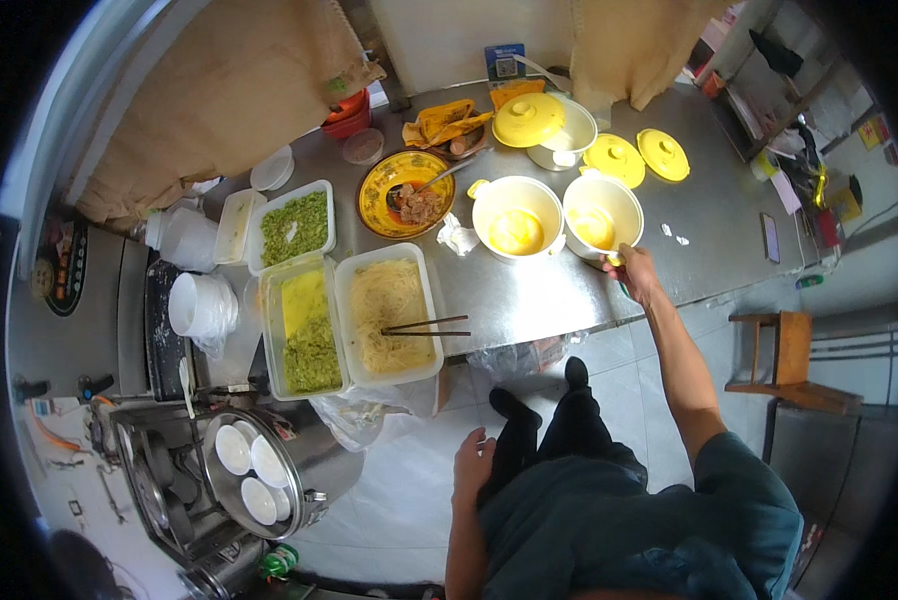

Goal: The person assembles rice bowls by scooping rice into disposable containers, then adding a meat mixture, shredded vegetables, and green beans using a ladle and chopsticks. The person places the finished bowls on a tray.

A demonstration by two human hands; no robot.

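Note:
My right hand (631,272) reaches to the counter's front edge, its fingers closed on the near handle of a white pot (624,192) with orange-yellow liquid at its bottom. Right beside it, on the left, stands a second white pot (484,200) with similar liquid and yellow handles. My left hand (474,462) hangs low beside my leg, away from the counter, its fingers loosely apart with nothing visible in them. A crumpled white tissue (458,236) lies left of the second pot.
Yellow lids (663,155) lie behind the pots. Leftward are a patterned bowl (377,215) of minced food with a spoon, a tub of noodles (384,290) with chopsticks (429,331), and tubs of chopped greens (311,345). A steel pot (209,465) holds several white cups. A wooden chair (794,345) stands right.

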